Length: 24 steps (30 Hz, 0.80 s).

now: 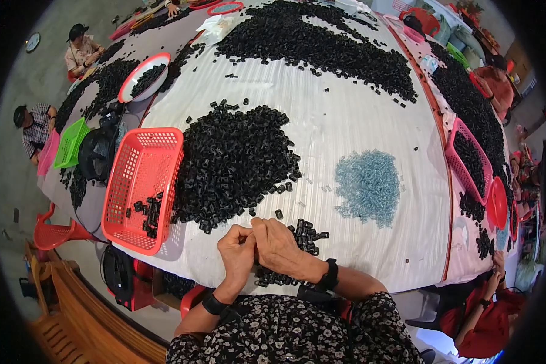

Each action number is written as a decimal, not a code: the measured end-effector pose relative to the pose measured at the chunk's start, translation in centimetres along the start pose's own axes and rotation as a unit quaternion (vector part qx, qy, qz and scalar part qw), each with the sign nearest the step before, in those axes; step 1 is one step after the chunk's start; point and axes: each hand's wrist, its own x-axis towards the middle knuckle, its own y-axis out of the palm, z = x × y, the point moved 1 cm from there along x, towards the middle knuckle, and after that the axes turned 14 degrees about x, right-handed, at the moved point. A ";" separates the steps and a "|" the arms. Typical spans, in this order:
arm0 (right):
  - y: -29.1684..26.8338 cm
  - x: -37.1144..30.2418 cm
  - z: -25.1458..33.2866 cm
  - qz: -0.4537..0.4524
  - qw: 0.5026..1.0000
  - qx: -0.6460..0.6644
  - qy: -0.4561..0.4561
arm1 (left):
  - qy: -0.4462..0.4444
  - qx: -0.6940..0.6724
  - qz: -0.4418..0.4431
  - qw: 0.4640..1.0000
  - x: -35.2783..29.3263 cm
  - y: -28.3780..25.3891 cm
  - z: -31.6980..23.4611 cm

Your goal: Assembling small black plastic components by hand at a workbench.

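Left hand (pixel 236 252): fingers curled, thumb and fingertips drawn together. Right hand (pixel 279 247): likewise bent closed, its fingertips meeting those of the left above the near part of a white sheet-covered table (pixel 370 115). Whether either grips a piece cannot be told; the backs of the hands and the bent fingers hide that spot.

Containers: rectangular red perforated plastic basket (pixel 151 164), left of the hands, its far part bare; a loose batch of small black cylindrical plastic pieces (pixel 153 219) lies in its near end. White round basin with a red rim (pixel 155 62), farther off to the left, holds more black pieces. Long pink perforated plastic basket (pixel 458 171), on the right, is well filled with the same kind. Bright green plastic basket (pixel 71 145), far left; contents not readable at this angle.

Loose material: large heap of black pieces (pixel 236 164) just beyond the hands, alongside the red basket. Smaller cluster of black pieces (pixel 306 236) beside the right hand, running back under the right forearm, which covers part of it. Pile of small translucent pale-blue pieces (pixel 370 185) to the right, apart from the black.

Limits of view: far spread of black pieces (pixel 321 45) cut by the upper edge; individual shapes there merge. Red round tray (pixel 497 203) at far right is seen steeply foreshortened.
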 end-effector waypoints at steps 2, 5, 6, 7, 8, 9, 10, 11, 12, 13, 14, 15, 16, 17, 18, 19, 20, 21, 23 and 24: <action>0.3 -0.2 -0.3 -0.004 1.000 -0.009 -0.006 | 0.026 0.024 -0.015 0.999 0.0 0.3 0.2; 0.2 -0.1 -0.3 0.009 1.000 -0.002 0.004 | 0.037 0.022 -0.024 0.999 0.1 0.5 0.2; 0.1 -0.1 -0.1 0.009 1.000 -0.003 0.005 | 0.037 0.022 -0.024 0.999 0.1 0.6 0.3; 0.0 -0.1 0.0 0.012 1.000 -0.009 0.011 | 0.048 0.012 -0.025 0.998 0.1 0.6 0.4; 0.0 -0.1 0.0 0.016 1.000 -0.016 0.018 | 0.060 0.002 -0.027 0.998 0.0 0.6 0.4; 0.0 -0.1 0.0 0.015 1.000 -0.016 0.018 | 0.060 0.002 -0.027 0.998 0.1 0.6 0.1; 0.0 0.0 -0.2 -0.012 0.999 0.025 0.033 | 0.026 -0.020 -0.015 0.999 0.2 0.4 -0.4; -0.1 0.1 -0.4 -0.040 0.996 0.066 0.047 | -0.007 -0.042 -0.004 0.999 0.3 0.3 -0.7; -0.2 0.4 -0.4 -0.040 0.996 0.068 0.045 | -0.007 -0.041 -0.007 0.999 0.5 0.0 -0.7; -0.4 0.6 -0.6 -0.043 0.992 0.115 0.035 | -0.007 -0.095 0.014 0.995 0.6 -0.2 -0.5; -0.7 0.9 -0.7 -0.047 0.985 0.162 0.026 | -0.007 -0.149 0.035 0.988 0.8 -0.4 -0.4; -1.1 0.9 -0.8 0.002 0.977 0.207 0.048 | 0.005 -0.154 0.045 0.987 0.7 -0.7 -0.3; -1.5 1.1 -0.8 0.005 0.977 0.209 0.047 | 0.004 -0.154 0.042 0.987 0.7 -1.0 -0.4; -1.8 1.3 -0.8 0.032 0.963 0.260 0.065 | 0.015 -0.138 0.042 0.989 0.8 -1.2 -0.6; -2.2 1.6 -0.7 0.060 0.946 0.309 0.082 | 0.025 -0.123 0.041 0.991 0.8 -1.4 -0.8; -2.8 2.0 -0.6 0.074 0.943 0.308 0.104 | 0.024 -0.123 0.038 0.991 0.8 -1.4 -0.8; -2.9 2.0 -0.7 0.076 0.942 0.309 0.103 | 0.030 -0.123 0.047 0.991 0.8 -1.4 -0.7; -3.1 2.0 -0.9 0.077 0.934 0.325 0.128 | 0.037 -0.124 0.058 0.990 0.8 -1.3 -0.8; -3.4 2.3 -0.9 0.079 0.925 0.339 0.153 | 0.033 -0.122 0.067 0.990 0.8 -1.4 -0.8; -3.5 2.3 -0.8 0.084 0.897 0.381 0.205 | 0.028 -0.119 0.077 0.989 0.8 -1.4 -0.7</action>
